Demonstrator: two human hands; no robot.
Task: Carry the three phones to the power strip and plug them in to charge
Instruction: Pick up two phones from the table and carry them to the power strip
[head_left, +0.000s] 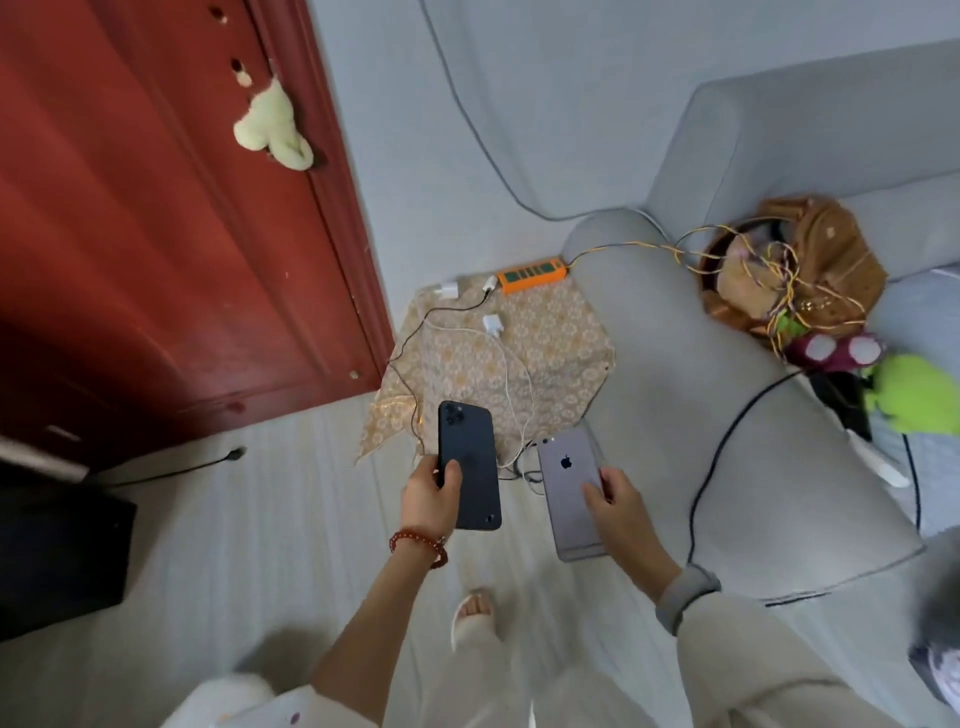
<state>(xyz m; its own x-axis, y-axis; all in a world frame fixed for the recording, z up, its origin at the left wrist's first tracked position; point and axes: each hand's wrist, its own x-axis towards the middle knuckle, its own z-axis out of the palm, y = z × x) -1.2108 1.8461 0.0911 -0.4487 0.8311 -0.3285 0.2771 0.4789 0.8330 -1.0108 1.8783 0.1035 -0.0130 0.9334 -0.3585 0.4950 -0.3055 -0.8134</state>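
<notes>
My left hand (431, 493) grips a dark phone (470, 462), back side up, above the floor. My right hand (621, 506) holds a grey phone (569, 493) with a logo on its back. Only these two phones show. Ahead, an orange power strip (532, 274) lies at the far edge of a small table covered by a patterned cloth (550, 353). White charger plugs (492, 325) and their cables (511, 384) lie loose on the cloth, trailing off its near edge just beyond the phones.
A red door (156, 234) stands on the left with a pale plush (272, 127) hanging on it. A grey sofa (727, 441) fills the right, holding a brown bag (810, 270), tangled wires and a green toy (914, 395). A black box (57, 551) sits at the lower left.
</notes>
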